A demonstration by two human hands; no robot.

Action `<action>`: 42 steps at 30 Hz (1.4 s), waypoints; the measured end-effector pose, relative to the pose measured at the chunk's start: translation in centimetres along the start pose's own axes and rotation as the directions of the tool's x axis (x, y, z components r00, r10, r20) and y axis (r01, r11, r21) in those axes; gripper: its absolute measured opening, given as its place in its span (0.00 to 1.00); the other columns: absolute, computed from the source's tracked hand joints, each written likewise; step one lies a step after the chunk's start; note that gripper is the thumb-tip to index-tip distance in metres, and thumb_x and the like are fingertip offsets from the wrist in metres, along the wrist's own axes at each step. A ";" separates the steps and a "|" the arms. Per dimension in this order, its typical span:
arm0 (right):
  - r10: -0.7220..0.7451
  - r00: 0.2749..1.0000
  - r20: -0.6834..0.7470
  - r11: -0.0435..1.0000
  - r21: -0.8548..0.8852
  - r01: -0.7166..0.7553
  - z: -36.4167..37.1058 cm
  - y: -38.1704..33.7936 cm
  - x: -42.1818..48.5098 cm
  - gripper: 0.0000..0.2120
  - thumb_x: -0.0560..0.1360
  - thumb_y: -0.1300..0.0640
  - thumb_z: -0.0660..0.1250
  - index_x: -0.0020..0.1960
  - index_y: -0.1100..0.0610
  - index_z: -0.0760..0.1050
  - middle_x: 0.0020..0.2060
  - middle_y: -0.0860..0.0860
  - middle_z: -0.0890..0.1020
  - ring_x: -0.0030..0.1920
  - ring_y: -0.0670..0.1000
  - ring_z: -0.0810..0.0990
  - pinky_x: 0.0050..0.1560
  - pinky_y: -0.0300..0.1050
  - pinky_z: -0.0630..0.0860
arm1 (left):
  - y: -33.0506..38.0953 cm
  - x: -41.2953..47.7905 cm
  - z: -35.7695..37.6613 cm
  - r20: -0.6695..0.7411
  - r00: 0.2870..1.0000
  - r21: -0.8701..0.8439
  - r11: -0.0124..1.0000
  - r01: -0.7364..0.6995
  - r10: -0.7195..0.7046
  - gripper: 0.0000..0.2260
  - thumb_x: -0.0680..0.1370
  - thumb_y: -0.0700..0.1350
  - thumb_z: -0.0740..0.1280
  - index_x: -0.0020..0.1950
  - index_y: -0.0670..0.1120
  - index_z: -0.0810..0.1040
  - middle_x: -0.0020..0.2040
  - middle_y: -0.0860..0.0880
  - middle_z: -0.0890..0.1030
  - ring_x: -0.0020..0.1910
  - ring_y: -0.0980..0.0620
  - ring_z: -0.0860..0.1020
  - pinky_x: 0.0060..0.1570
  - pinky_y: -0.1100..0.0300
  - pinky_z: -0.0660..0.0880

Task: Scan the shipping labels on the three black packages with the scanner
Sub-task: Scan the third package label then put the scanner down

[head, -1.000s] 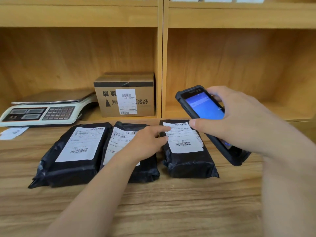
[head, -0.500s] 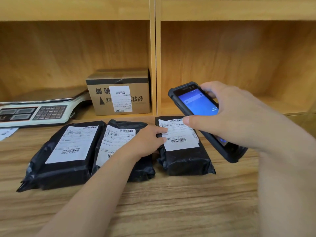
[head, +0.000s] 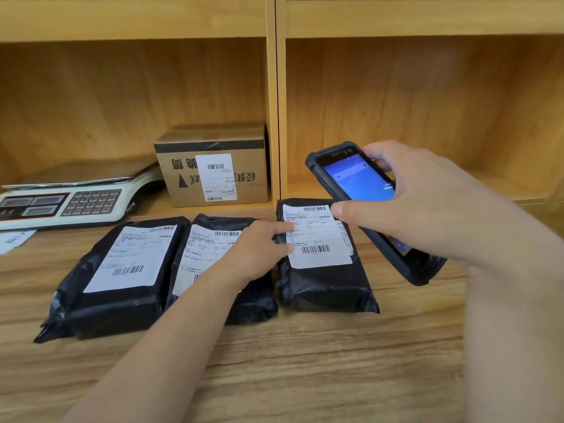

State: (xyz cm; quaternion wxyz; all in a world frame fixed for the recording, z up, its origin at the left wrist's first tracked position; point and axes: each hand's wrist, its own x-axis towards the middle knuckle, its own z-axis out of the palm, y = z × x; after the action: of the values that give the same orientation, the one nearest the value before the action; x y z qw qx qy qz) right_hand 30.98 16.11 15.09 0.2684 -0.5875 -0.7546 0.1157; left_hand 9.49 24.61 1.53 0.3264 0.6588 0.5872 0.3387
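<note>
Three black packages with white shipping labels lie side by side on the wooden table (head: 305, 367): the left package (head: 91, 309), the middle package (head: 256, 303) and the right package (head: 326, 288). My left hand (head: 256, 251) rests over the middle package, and its fingertips pinch the left edge of the right package at its label (head: 320, 242). My right hand (head: 427, 206) grips the black handheld scanner (head: 357, 181), whose blue screen is lit. The scanner is tilted above the right package's far right side. My left forearm hides part of the middle label.
A cardboard box (head: 213, 175) with a label stands in the left shelf bay behind the packages. An electronic scale (head: 76, 199) sits to its left, with a paper slip (head: 13, 239) in front of it. A wooden divider (head: 276, 117) splits the shelf.
Both hands keep the same hold and pose. Only the view has shifted slightly, down and sideways.
</note>
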 end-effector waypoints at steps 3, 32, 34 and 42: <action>0.000 0.999 -0.034 1.000 0.014 0.000 -0.1 0.2 0.0 0.31 0.65 0.35 0.71 0.65 0.43 0.71 0.55 0.45 0.78 0.48 0.44 0.77 0.39 0.37 0.70 | 0.0 -0.2 -0.7 -0.034 0.999 -0.046 0.999 -0.023 0.021 0.20 0.80 0.39 0.69 0.69 0.55 0.79 0.56 0.61 0.83 0.56 0.58 0.80 0.57 0.57 0.79; 0.108 0.994 0.027 0.961 -0.260 -0.097 0.6 2.1 -4.3 0.27 0.62 0.29 0.65 0.56 0.40 0.69 0.46 0.37 0.72 0.49 0.45 0.73 0.41 0.46 0.69 | 3.6 -2.4 -3.3 -0.218 0.935 0.163 0.955 -0.249 0.281 0.32 0.79 0.43 0.72 0.80 0.56 0.63 0.65 0.60 0.77 0.44 0.63 0.76 0.39 0.72 0.71; 0.114 0.993 0.034 0.953 -0.287 -0.100 1.1 2.0 -4.9 0.28 0.63 0.29 0.65 0.58 0.40 0.69 0.46 0.36 0.72 0.50 0.46 0.72 0.42 0.45 0.69 | 3.8 -2.4 -3.2 -0.220 0.931 0.146 0.953 -0.264 0.291 0.33 0.79 0.42 0.72 0.80 0.55 0.63 0.69 0.58 0.77 0.51 0.65 0.74 0.40 0.76 0.70; 0.172 0.975 0.141 0.972 -0.183 -0.146 2.6 2.4 -5.9 0.34 0.63 0.30 0.68 0.67 0.37 0.68 0.51 0.36 0.73 0.52 0.44 0.74 0.48 0.47 0.75 | 3.9 -2.5 -3.1 -0.237 0.910 0.169 0.937 -0.307 0.340 0.35 0.79 0.40 0.71 0.81 0.56 0.60 0.72 0.58 0.75 0.41 0.69 0.73 0.38 0.83 0.66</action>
State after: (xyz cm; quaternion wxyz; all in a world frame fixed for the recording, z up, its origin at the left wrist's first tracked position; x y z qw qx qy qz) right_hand 32.50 11.55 10.22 0.1469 -0.6562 -0.7308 0.1173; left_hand 8.90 21.86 6.30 0.1423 0.7158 0.5282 0.4341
